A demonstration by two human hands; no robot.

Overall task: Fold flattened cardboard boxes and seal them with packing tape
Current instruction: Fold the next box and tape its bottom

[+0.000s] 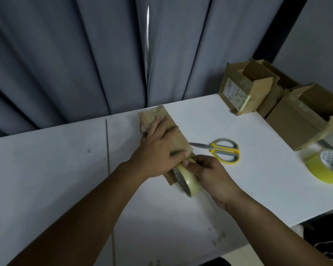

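A small brown cardboard box [178, 140] lies on the white table [65, 169] near its far edge, with clear tape on its far end. My left hand [158, 150] presses flat on top of the box, fingers spread. My right hand [210, 175] grips a roll of yellowish packing tape [188, 184] at the box's near end, thumb and fingers pinching the tape's edge beside my left thumb.
Yellow-handled scissors [221, 149] lie just right of the box, blades pointing left. A second yellow tape roll [327, 167] sits at the right edge. Several folded cardboard boxes [244, 89] stand at the far right corner. Grey curtains hang behind the table.
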